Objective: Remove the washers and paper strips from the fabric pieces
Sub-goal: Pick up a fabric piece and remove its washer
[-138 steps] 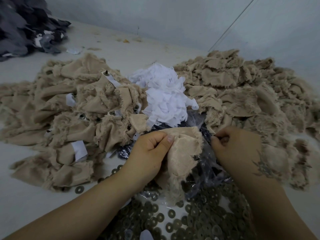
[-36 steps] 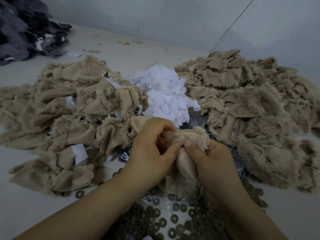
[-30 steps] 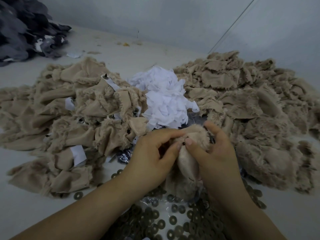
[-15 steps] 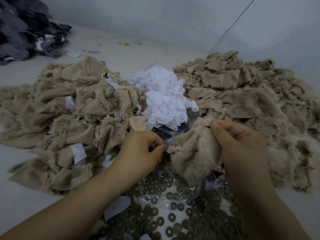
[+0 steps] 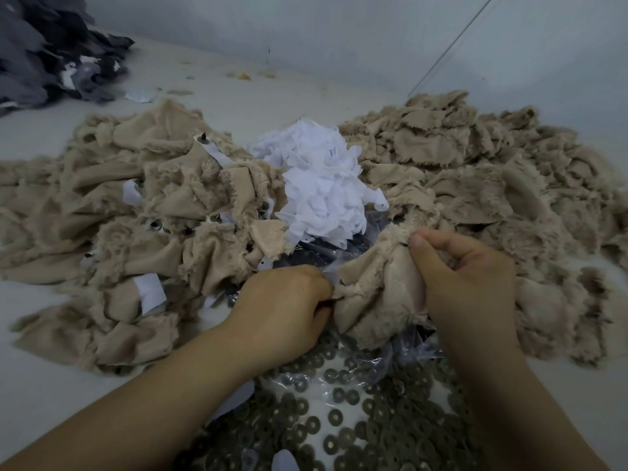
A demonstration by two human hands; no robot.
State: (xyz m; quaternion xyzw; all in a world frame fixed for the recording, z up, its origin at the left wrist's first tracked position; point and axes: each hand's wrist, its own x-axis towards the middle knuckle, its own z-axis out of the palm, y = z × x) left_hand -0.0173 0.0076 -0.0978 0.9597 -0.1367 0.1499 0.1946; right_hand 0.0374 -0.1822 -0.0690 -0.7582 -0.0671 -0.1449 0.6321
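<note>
Head view hides the left hand (image 5: 282, 307)'s curled fingertips; right hand (image 5: 465, 280) pinches the beige fabric piece (image 5: 377, 300) above the washers (image 5: 356, 419).

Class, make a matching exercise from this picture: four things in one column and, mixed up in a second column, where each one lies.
Things
1. white paper heap
2. washers
3. dark fabric heap
4. fabric piece

Places
A. far left corner
B. held between both hands
C. middle, between the two tan heaps
D. nearest the camera, below the hands

Pairs: 1-C, 2-D, 3-A, 4-B
</note>
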